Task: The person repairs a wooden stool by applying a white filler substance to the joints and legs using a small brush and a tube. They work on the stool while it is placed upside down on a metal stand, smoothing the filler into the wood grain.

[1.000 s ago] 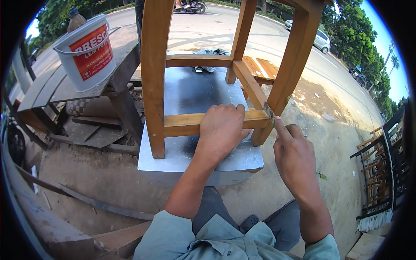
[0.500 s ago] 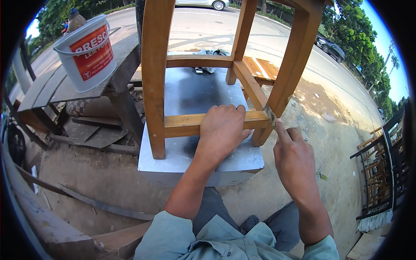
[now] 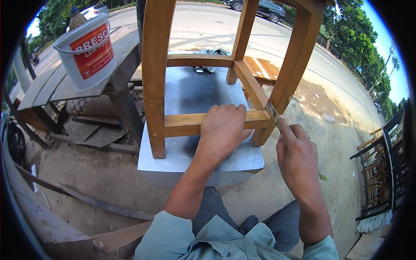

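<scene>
Two bare hands work on one wooden chair frame (image 3: 251, 84), which stands in the upper centre of the frame on one silver box (image 3: 177, 152) with a dark patch across its top. Three legs (image 3: 154, 78) and three lower rails of it can be counted.

At the centre, the left hand (image 3: 223, 128) has its grip clenched over the front rail (image 3: 182, 125), thumb toward the right. Right of centre, the right hand (image 3: 297, 158) has its grip closed around one small flat blade (image 3: 272, 110), most of which the fingers hide; the blade lies at the joint where the front rail meets the right leg (image 3: 297, 65).

One crumpled cloth (image 3: 212, 52) lies at the far end of the box, and one low wooden stool (image 3: 262, 69) with pale strips stands just behind the frame.

In the upper left, one white bucket (image 3: 97, 71) with a red label and one handle sits on a weathered plank tabletop (image 3: 39, 89). One checkered roll (image 3: 95, 106) lies below it.

Two cars are on the road (image 3: 195, 26): one white car (image 3: 94, 11) at upper left, one dark car (image 3: 268, 11) at upper centre. One dark clog (image 3: 250, 222) shows at lower centre.
</scene>
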Motion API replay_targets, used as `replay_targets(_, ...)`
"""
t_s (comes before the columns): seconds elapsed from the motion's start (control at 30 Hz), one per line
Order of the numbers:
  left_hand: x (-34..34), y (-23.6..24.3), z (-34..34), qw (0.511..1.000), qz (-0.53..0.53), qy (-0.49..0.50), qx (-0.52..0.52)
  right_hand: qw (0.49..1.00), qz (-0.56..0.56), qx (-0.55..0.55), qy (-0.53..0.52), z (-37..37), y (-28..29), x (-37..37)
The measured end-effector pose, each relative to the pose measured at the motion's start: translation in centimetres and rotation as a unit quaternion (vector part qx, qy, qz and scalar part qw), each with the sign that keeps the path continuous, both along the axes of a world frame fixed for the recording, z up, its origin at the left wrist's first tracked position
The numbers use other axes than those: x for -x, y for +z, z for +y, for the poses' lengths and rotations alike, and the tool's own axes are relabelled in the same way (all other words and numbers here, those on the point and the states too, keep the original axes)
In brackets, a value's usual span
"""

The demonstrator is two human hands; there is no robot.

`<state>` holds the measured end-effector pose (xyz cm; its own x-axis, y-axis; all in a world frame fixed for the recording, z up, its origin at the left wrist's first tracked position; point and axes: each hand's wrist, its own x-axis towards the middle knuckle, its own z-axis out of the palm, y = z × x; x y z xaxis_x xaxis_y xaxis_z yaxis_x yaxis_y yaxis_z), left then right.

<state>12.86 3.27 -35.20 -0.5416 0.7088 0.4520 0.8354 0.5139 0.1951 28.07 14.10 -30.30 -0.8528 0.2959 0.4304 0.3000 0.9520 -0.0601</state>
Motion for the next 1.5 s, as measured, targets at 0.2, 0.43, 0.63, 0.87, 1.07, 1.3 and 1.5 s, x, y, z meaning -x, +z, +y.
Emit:
replay_targets(0.2,-0.02,0.0,0.02,1.0,-0.004,0.001,0.004,1.0,-0.02,-0.003,-0.006,0.23,-0.15,0.17)
replay_targets(0.43,-0.03,0.23,-0.1,1.0,-0.013,0.004,0.009,0.999,-0.034,-0.015,0.026,0.35,-0.15,0.41)
replay_targets(0.63,-0.09,0.07,0.03,1.0,-0.009,0.007,0.011,0.999,-0.048,-0.013,-0.001,0.29,-0.15,-0.34)
replay_targets(0.87,-0.04,0.07,0.01,1.0,-0.007,0.004,0.005,1.0,-0.004,-0.008,0.006,0.58,-0.56,0.36)
replay_targets(1.07,-0.08,0.01,-0.07,1.0,-0.001,0.007,0.002,1.0,0.018,-0.009,0.009,0.11,-0.14,-0.02)
replay_targets(1.3,-0.12,0.13,0.05,1.0,0.0,0.01,0.012,0.998,-0.054,-0.014,-0.001,0.6,-0.29,0.09)
replay_targets(1.5,-0.11,0.14,0.01,1.0,-0.004,0.009,0.011,0.999,-0.022,-0.024,0.014,0.39,-0.33,0.11)
